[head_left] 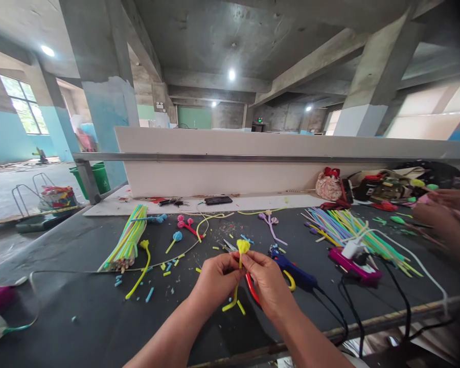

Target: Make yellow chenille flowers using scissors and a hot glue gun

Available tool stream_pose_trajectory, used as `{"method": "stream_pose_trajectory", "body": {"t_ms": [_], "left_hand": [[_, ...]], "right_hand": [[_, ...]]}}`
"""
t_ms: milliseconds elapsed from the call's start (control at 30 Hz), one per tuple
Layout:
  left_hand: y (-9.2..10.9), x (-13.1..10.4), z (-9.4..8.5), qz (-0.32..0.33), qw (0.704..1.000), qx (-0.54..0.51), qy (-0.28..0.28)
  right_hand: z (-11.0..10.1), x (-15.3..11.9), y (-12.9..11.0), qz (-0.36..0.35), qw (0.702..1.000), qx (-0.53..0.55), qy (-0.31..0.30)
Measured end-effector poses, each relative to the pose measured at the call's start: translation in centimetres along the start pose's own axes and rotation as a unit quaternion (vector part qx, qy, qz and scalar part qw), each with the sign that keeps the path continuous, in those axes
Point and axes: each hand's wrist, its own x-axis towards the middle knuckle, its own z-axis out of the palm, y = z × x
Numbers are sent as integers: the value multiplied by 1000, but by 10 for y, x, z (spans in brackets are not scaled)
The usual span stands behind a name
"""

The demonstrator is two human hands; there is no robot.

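My left hand (219,280) and my right hand (267,280) meet above the dark table, fingers pinched around a yellow pipe-cleaner flower (243,246). Its fluffy head points up between my fingertips, and its bent stem hangs below them. Partly hidden behind my hands lie scissors with a red handle (252,290). Right of my right hand rests a blue glue gun (297,271). Another yellow pipe-cleaner piece (143,271), a blue-headed one (174,242), a pink one (189,226) and a purple one (271,227) lie around. Short cut bits (168,266) are scattered to the left.
Pipe-cleaner bundles lie left (128,237) and right (352,232). A purple power strip (355,267) with black cables sits at right. A phone (218,200) lies before the white partition (214,176). Another person's hand (440,204) works at far right, near bags (383,186).
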Motion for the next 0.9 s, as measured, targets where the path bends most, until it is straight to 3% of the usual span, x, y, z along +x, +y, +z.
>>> {"method": "stream_pose_trajectory", "body": {"t_ms": [167,333,500,600,700,767,900], "left_hand": [[3,-1,-4,0,999,34,-19],[15,4,-11,-52,997,-56,-23],[25,-3,1,-126,974,-185,-41],[23,-8,4,-149,954,-257,-48],[20,-1,-9,-191,941,-280,-17],[19,9,-25,-217,934,-285,5],[12,25,-59,-197,934,-297,20]], "right_hand": [[-1,0,-1,-25,998,-58,20],[-7,-1,-16,-89,978,-178,67],[-5,-4,-16,-237,883,-397,78],[6,-10,-9,-238,860,-446,65],[9,-11,-8,-242,837,-491,7],[-5,-7,-13,-232,811,-537,13],[-68,6,-28,-157,778,-592,144]]}}
